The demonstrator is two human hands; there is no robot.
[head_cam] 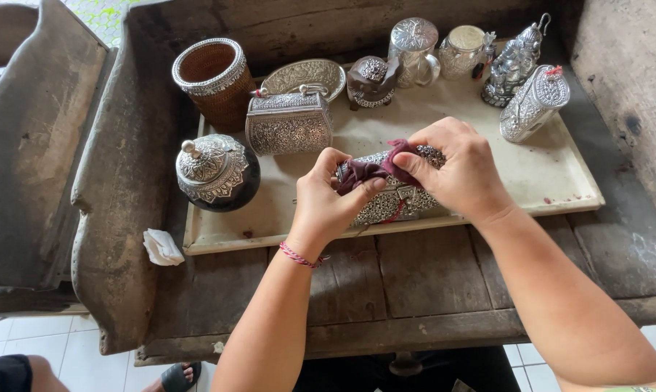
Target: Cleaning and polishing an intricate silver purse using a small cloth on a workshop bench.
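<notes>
So the main thing here is a dark maroon cloth, bunched up and pinched from both ends right on top of an ornate silver clutch box. The box lies on the near edge of the cream tray, long axis running left to right and tilted up a bit toward the right. The left hand has thumb and fingers closed on the cloth's left end, the right hand pinches the right end, so the cloth sits between the fingertips, about equally close to both. Further back on the tray from the box: a silver purse-shaped box, a lidded round pot, a woven basket with a silver rim, a silver figurine. A crumpled tissue lies off the tray's left corner.
</notes>
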